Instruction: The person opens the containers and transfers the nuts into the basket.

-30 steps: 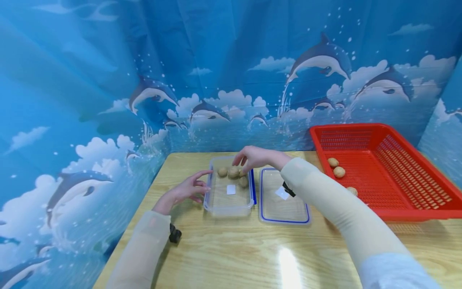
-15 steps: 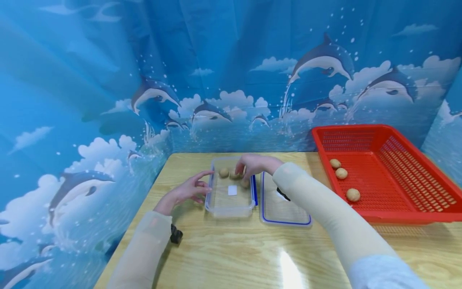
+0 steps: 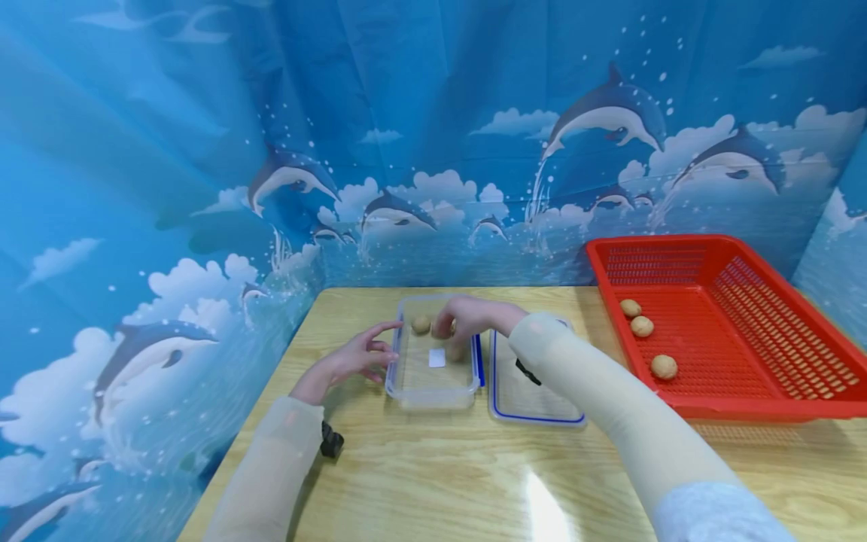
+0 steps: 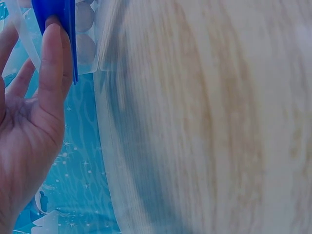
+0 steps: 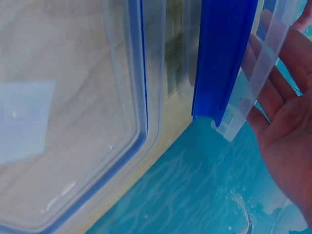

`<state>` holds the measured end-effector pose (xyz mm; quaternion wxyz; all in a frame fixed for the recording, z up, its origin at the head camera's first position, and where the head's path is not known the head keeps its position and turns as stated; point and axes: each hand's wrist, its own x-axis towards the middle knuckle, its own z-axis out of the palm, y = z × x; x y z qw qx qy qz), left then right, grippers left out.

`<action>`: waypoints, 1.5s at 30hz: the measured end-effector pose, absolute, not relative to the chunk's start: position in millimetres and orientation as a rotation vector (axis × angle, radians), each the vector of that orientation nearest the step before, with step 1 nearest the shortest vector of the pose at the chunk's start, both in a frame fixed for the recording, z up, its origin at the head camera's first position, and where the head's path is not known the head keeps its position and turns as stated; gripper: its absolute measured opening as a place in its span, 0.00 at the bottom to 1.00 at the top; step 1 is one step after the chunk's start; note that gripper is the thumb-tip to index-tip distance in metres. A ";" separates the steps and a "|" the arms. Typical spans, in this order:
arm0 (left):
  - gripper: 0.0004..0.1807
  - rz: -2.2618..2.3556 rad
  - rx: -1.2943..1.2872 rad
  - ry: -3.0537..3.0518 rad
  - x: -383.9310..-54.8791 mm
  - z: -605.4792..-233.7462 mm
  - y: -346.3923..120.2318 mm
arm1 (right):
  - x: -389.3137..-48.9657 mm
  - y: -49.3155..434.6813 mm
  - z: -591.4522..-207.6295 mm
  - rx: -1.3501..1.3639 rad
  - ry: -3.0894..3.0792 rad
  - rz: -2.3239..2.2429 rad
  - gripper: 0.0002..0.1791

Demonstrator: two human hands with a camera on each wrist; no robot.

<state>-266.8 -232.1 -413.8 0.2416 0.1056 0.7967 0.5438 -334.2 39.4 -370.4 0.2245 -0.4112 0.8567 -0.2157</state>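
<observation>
A clear plastic food container with a blue latch stands on the table, potatoes inside toward its far end. One potato shows near the far left corner; others lie partly under my right hand. That hand reaches down inside the right wall, fingers bent; whether they grip a potato I cannot tell. At the left wall, my left hand has its fingers spread against the side and rim. In the left wrist view a fingertip of the left hand touches a blue latch.
A clear lid with a blue seal lies right of the container, partly beneath my right forearm. Farther right stands a red plastic basket with a few potatoes along its left side. A printed dolphin curtain hangs behind the table.
My right hand has lowered into the container and now covers more of the potatoes, its forearm shifting slightly left. The left hand stays at the left wall.
</observation>
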 end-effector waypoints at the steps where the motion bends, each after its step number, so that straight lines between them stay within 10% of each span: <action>1: 0.36 1.486 0.291 2.180 -266.7 -413.8 -232.2 | -333.4 38.4 -370.7 -1.136 2.351 -0.618 0.25; 45: 0.38 1.514 0.324 2.141 -265.8 -415.3 -234.7 | -319.2 18.7 -389.1 -1.302 2.408 -0.383 0.25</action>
